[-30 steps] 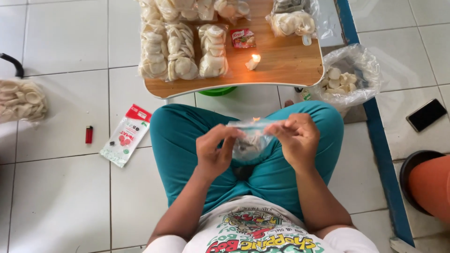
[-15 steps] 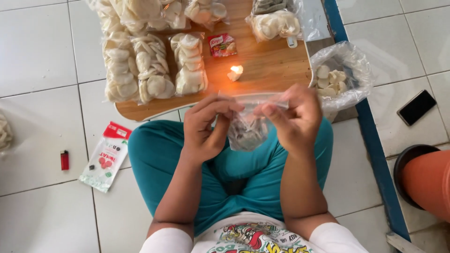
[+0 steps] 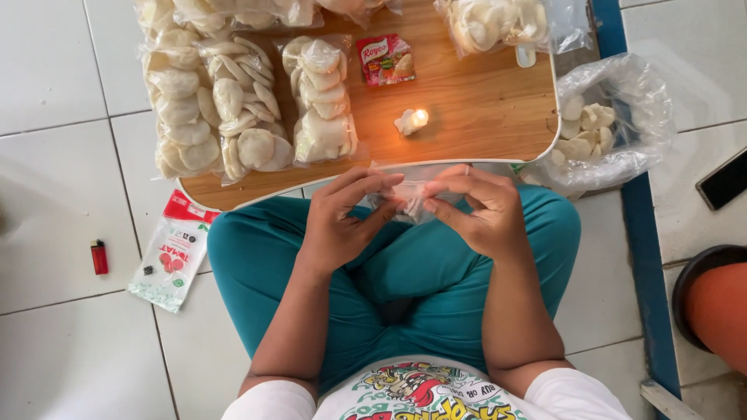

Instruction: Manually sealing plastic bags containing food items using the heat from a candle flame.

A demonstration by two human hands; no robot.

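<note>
My left hand (image 3: 342, 222) and my right hand (image 3: 478, 210) both pinch a small clear plastic bag (image 3: 408, 194) just in front of the near edge of a low wooden table (image 3: 482, 101). The bag's contents are mostly hidden behind my fingers. On the table a short lit candle (image 3: 411, 120) burns a little beyond the bag. Sealed clear packs of pale round crackers (image 3: 233, 109) lie in rows on the table's left half. I sit cross-legged in teal trousers under the table edge.
A small red seasoning sachet (image 3: 385, 58) lies on the table. An open plastic bag of loose crackers (image 3: 603, 128) sits at the right on the floor. A white-and-red packet (image 3: 170, 253) and red lighter (image 3: 99, 257) lie left. A dark phone (image 3: 724, 179) and orange tub (image 3: 720, 307) are right.
My hands have lifted the small bag from my lap toward the table edge and drawn closer together. The view has shifted, so the table looks nearer.
</note>
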